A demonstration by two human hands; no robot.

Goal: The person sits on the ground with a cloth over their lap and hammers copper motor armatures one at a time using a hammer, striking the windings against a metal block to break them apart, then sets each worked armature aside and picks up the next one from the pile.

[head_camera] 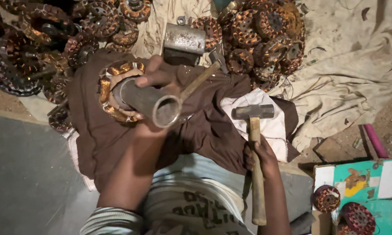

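My left hand [154, 78] grips a grey metal pipe [150, 102] whose far end sits in the centre of a copper-wound stator [111, 93] resting on the brown cloth over my lap. The pipe's open end points toward the camera. A thin wooden stick [200, 80] leans beside the pipe. My right hand [261, 159] holds the wooden handle of a hammer [253, 112], its steel head lying over a white cloth [270, 124] to the right of the stator.
Heaps of copper-wound stators [265, 30] lie at the top left and top centre. A grey metal block [185, 41] stands behind the lap. Two more stators [326, 198] sit by a coloured cardboard box [370, 178] at bottom right. Beige sheet [356, 56] covers the ground.
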